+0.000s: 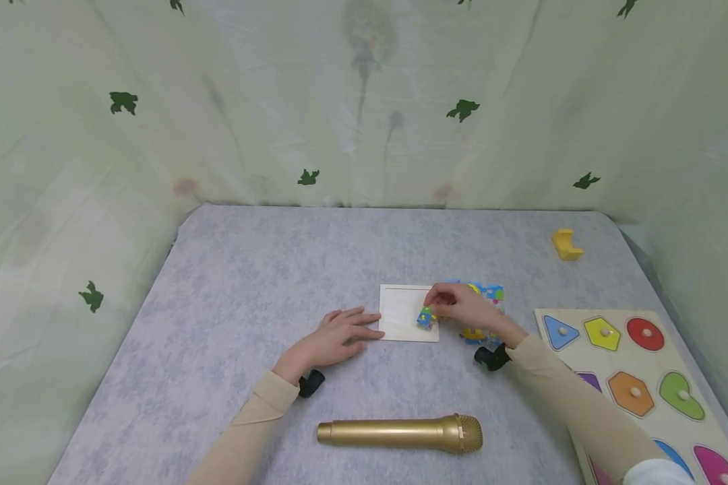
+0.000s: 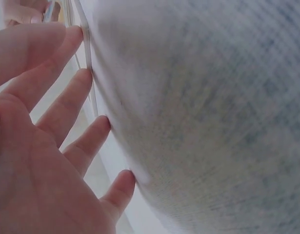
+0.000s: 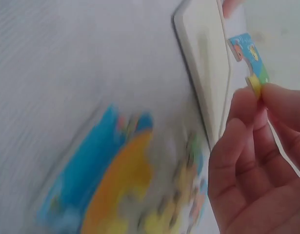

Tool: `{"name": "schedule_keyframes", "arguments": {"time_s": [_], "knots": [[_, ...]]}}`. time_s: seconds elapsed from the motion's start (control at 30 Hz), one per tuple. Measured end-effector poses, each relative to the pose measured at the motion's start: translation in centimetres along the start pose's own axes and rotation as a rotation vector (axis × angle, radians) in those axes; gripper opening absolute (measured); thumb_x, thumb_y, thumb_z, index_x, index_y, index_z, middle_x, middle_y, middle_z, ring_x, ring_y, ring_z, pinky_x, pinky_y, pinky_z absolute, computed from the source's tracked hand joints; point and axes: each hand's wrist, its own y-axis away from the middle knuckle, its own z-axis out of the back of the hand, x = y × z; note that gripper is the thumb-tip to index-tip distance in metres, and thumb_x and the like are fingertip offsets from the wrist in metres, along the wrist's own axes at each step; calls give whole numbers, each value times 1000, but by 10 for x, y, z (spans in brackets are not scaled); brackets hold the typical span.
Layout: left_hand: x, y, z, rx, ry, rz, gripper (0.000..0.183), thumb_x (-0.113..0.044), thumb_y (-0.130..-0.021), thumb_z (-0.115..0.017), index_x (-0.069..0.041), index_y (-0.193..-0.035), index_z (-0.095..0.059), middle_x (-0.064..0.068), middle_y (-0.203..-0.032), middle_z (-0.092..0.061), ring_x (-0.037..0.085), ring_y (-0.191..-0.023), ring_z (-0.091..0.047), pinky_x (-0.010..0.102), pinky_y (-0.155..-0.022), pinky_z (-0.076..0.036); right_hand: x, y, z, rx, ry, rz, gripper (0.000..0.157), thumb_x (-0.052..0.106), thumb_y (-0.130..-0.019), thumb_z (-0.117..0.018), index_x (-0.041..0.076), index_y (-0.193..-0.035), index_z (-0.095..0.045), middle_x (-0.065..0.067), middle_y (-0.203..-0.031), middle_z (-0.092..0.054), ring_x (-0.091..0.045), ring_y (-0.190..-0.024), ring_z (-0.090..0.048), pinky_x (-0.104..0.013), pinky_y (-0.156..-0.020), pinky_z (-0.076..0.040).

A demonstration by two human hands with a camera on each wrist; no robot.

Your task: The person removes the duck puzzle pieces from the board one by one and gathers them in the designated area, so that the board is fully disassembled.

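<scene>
A small colourful jigsaw piece (image 3: 252, 52), blue with green and yellow, is pinched between the thumb and fingers of my right hand (image 1: 461, 306). That hand holds it over the right part of a white puzzle tray (image 1: 400, 311) with a thin raised rim. My left hand (image 1: 336, 337) lies with fingers spread, fingertips right at the tray's left edge. Under and behind my right hand are more jigsaw pieces (image 1: 494, 292), blurred in the right wrist view and partly hidden by the hand in the head view.
A gold microphone (image 1: 400, 433) lies in front of the tray. At the right stands a wooden shape board (image 1: 607, 364) with knobbed coloured shapes, partly under my right sleeve. A yellow block (image 1: 566, 245) sits at the back right. Pale curtains (image 1: 364, 135) enclose the table.
</scene>
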Motion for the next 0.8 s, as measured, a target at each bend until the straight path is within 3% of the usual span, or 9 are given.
{"name": "schedule_keyframes", "arguments": {"time_s": [0.17, 0.33, 0.5, 0.8], "knots": [[-1, 1, 1, -1, 3, -8, 34, -17, -98, -54, -18, -131, -61, 3, -149, -40, 31, -141, -23, 60, -105, -14, -9, 18, 18, 36, -34, -12, 9, 5, -94, -58, 0, -98, -63, -8, -91, -62, -22, -78, -58, -33, -69, -51], [-1, 1, 2, -3, 0, -15, 34, -17, -98, -54, -17, -131, -62, 3, -149, -40, 32, -140, -23, 61, -105, -14, -9, 27, 25, 85, 1, -6, 8, 2, -93, -58, -2, -97, -64, -9, -89, -63, -18, -73, -55, -29, -66, -48], [1, 1, 1, -6, 2, -20, 34, -17, -98, -55, -17, -131, -62, 3, -148, -41, 32, -140, -24, 61, -105, -15, -9, 27, 21, 92, 118, 12, 7, 2, -92, -60, 4, -94, -67, -2, -82, -62, -12, -65, -48, -27, -60, -43], [-1, 1, 1, -10, 13, -23, 34, -16, -98, -54, -17, -131, -61, 4, -148, -40, 33, -140, -23, 62, -105, -14, -8, 25, 10, 61, 308, 47, 13, -1, -89, -60, 9, -89, -67, 8, -75, -60, -8, -61, -48, -25, -56, -42]]}}
